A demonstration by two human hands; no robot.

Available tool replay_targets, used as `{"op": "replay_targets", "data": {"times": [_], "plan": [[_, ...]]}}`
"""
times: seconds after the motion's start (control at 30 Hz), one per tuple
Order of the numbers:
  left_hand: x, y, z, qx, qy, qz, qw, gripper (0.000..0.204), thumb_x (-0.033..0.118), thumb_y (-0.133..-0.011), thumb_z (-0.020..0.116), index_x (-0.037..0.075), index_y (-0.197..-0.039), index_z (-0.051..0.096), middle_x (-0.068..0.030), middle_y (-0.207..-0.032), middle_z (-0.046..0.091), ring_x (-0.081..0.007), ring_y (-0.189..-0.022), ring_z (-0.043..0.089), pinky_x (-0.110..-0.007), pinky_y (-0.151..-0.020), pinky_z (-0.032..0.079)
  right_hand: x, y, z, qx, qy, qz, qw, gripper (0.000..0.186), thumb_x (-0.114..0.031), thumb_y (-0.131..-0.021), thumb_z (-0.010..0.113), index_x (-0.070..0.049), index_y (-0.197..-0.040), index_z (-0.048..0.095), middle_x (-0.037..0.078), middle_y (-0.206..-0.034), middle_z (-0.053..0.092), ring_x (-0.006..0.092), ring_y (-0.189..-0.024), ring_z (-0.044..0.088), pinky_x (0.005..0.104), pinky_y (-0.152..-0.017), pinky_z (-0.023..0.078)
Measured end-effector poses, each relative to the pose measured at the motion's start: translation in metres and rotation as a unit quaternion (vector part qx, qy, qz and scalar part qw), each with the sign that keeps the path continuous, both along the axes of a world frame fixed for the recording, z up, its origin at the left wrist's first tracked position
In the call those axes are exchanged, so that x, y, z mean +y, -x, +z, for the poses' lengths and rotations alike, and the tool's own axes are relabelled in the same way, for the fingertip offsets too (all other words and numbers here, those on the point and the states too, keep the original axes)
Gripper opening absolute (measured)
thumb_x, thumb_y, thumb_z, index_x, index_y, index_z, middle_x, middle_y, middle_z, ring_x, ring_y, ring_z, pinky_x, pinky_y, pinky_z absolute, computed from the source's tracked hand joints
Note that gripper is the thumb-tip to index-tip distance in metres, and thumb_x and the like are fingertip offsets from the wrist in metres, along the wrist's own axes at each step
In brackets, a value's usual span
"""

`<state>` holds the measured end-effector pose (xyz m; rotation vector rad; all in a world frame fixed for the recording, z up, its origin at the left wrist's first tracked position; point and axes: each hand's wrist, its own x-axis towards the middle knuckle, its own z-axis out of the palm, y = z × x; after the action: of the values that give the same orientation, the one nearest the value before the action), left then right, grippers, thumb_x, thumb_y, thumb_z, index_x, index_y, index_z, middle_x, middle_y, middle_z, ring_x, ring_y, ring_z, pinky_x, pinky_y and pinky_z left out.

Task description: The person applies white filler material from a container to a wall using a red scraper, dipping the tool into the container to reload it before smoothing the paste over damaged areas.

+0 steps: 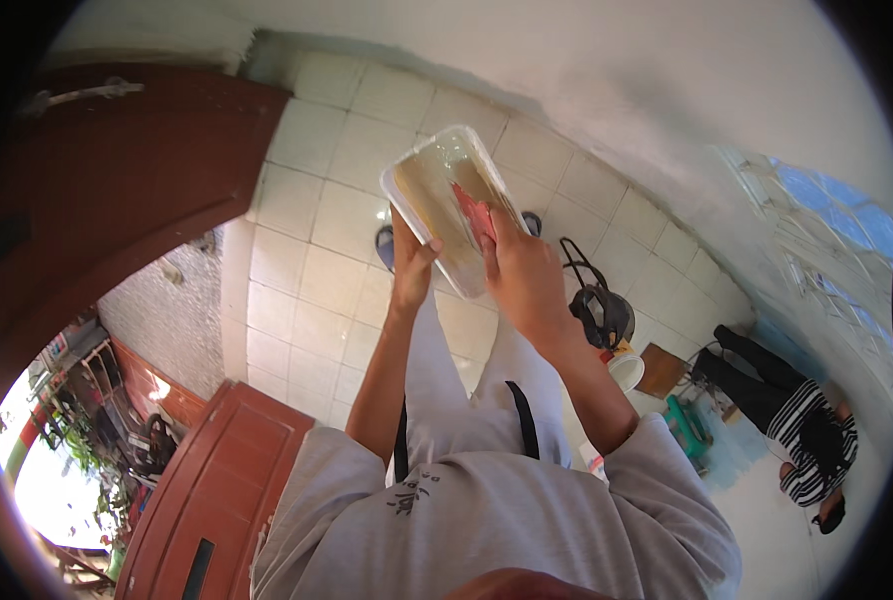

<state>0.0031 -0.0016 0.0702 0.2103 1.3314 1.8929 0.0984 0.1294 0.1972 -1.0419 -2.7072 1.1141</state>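
Note:
A translucent rectangular plastic container [427, 185] with a smeared tan inside is tilted in front of me, above the tiled floor. My left hand [414, 255] is closed on its left side, thumb at the near rim. Inside the container, my right hand [517, 275] grips a red flat piece [469, 208], whose exact kind I cannot make out, near the right wall. My sandalled feet show on either side behind the container.
Red-brown doors [117, 150] stand at left and lower left, by a doorway with plants. On the tiles [307, 260] at right lie a dark bundle [604, 315], a white bucket [627, 372] and a green object [682, 430]. A person in a striped top [817, 440] is near the right wall.

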Motion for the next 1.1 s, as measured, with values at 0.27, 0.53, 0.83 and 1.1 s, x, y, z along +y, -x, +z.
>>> {"op": "replay_targets", "data": {"times": [0.27,0.53,0.83,1.1], "plan": [[-0.023,-0.012,0.133,0.074,-0.038,-0.033,0.996,0.108,0.029,-0.080,0.075,0.003,-0.161,0.009,-0.0139,-0.159,0.029,-0.0258,-0.148,0.029,-0.040,-0.120,0.026,-0.036,-0.012,0.099,0.051,-0.021,0.008,0.998,0.047,-0.001,-0.084,0.062,-0.001,-0.129,0.047,0.027,-0.092,0.068,0.0478,-0.084,0.068,0.0549,-0.072,0.055],[-0.035,-0.019,0.227,0.168,-0.006,-0.054,0.984,0.116,0.026,-0.079,0.076,0.016,-0.164,-0.003,-0.0196,-0.163,0.018,-0.0383,-0.147,0.030,-0.054,-0.117,0.037,-0.061,-0.032,0.169,0.111,-0.057,-0.073,0.990,0.042,-0.001,-0.086,0.061,-0.004,-0.127,0.054,0.023,-0.092,0.071,0.0430,-0.087,0.070,0.0529,-0.072,0.055],[-0.047,-0.029,0.230,0.173,-0.064,-0.063,0.981,0.114,0.037,-0.079,0.076,0.008,-0.163,0.005,-0.0182,-0.161,0.022,-0.0342,-0.149,0.027,-0.049,-0.120,0.029,-0.075,-0.033,0.199,0.131,-0.118,-0.045,0.983,0.029,-0.002,-0.086,0.062,-0.001,-0.115,0.059,0.023,-0.086,0.070,0.0424,-0.082,0.070,0.0500,-0.070,0.056],[-0.035,-0.033,0.234,0.159,-0.106,-0.028,0.981,0.110,0.040,-0.079,0.077,0.004,-0.160,0.012,-0.0151,-0.156,0.028,-0.0291,-0.146,0.030,-0.045,-0.120,0.028,-0.075,-0.028,0.192,0.103,-0.091,-0.075,0.988,0.040,0.006,-0.082,0.056,0.005,-0.122,0.056,0.028,-0.098,0.069,0.0477,-0.092,0.067,0.0546,-0.080,0.055]]}}
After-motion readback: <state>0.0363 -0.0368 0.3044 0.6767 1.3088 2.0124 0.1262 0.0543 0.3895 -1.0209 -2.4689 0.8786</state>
